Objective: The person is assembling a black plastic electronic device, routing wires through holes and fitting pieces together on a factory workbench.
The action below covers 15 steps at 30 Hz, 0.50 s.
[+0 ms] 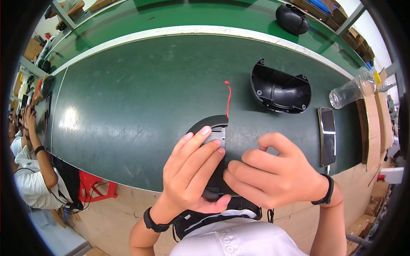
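My left hand (190, 170) grips a curved black plastic housing (209, 123) near the table's front edge, fingers laid across its top and thumb low on the near side. A grey inner piece (219, 133) shows between the fingertips. From the housing's far end a red wire (229, 99) runs out over the table to a small red tip. My right hand (269, 170) is closed, its fingers curled against the housing's right side; whatever they may hold is hidden. Most of the housing lies beneath both hands.
An open black shell (279, 87) with screw posts rests at the far right of the green table (128, 98). Beyond my right hand are a phone (327, 136), a clear bottle (352, 89) and cardboard (376, 128). Another black housing (292, 19) sits farther back. A co-worker (36, 170) works at left.
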Tool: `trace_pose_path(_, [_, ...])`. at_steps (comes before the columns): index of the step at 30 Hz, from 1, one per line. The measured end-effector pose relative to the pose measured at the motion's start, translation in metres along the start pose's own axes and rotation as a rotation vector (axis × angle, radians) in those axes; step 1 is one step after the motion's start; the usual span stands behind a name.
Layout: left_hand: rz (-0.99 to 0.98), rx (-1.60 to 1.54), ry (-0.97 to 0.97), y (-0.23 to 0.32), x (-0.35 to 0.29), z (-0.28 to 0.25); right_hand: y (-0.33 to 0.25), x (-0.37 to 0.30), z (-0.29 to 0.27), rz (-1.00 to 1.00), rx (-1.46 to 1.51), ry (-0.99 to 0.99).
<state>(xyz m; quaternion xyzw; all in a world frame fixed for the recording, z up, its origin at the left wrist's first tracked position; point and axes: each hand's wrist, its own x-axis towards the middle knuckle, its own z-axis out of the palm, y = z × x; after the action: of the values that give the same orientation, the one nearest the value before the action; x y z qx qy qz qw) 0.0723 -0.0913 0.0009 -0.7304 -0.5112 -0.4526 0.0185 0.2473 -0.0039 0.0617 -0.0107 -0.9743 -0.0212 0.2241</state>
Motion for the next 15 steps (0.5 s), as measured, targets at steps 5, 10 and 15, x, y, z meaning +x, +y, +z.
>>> trace_pose_path(5, [-0.002,0.039,-0.043,0.002,-0.001,-0.002,0.007,0.018,-0.007,-0.02,0.091,-0.011])
trace_pose_path(10, [-0.066,0.046,-0.075,0.005,-0.003,-0.001,0.001,0.035,-0.007,-0.063,0.298,0.19])
trace_pose_path(15, [-0.112,0.071,-0.127,0.016,-0.001,0.001,-0.005,0.033,-0.014,-0.007,0.572,0.215])
